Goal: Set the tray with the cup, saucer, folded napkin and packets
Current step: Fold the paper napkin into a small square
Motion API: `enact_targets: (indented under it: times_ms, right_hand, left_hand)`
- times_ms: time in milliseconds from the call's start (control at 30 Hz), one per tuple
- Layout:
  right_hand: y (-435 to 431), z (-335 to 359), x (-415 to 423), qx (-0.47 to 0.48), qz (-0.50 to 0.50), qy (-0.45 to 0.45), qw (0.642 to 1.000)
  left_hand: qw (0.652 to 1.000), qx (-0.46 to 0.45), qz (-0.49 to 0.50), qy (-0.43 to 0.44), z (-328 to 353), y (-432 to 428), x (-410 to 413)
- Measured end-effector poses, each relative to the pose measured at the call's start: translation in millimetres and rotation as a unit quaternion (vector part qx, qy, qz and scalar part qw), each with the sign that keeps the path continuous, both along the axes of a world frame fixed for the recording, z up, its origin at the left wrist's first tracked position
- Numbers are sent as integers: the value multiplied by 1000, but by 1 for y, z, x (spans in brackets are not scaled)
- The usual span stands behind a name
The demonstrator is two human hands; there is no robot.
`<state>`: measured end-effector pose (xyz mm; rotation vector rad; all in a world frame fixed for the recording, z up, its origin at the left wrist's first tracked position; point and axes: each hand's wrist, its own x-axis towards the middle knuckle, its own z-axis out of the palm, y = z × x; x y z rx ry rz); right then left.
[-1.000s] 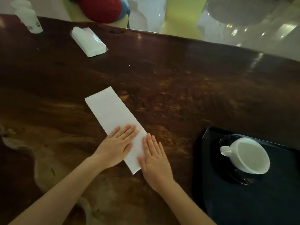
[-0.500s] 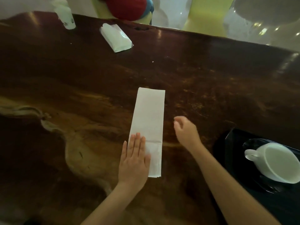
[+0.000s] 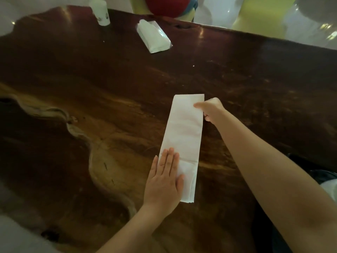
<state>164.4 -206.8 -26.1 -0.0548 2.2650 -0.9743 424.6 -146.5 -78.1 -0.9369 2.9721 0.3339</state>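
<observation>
The folded napkin point(image 3: 183, 139) lies as a long white strip in the middle of the counter point(image 3: 255, 79), its short ends pointing toward and away from the person. The left hand point(image 3: 164, 181) rests flat on the near end, its grip spread with the fingers straight and side by side, pressing the paper down. The right hand point(image 3: 209, 110) is at the far right corner. Its grip pinches the napkin's right edge, thumb on top and the other fingers curled beside and under the edge.

The dark tray point(image 3: 313, 167) shows only as a corner at the right edge of the view, behind the right forearm and well apart from the napkin. Near the counter's far edge lie a clear-wrapped pack of tissues point(image 3: 154, 36) and, to its left, a small white container point(image 3: 101, 14).
</observation>
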Motion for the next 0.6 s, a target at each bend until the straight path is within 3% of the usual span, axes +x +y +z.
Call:
enact_targets:
  times_ms: [167, 400, 600]
  right_hand:
    - [-4, -7, -14, 13, -5, 63, 998]
    - [-9, 5, -14, -74, -28, -58, 995]
    - [-9, 12, -12, -95, 22, 1, 995]
  left_hand:
    - [1000, -7, -2, 2, -3, 0, 0]
    - [1000, -1, 0, 4, -2, 1, 1]
    - [1000, -2, -6, 3, -1, 0, 1]
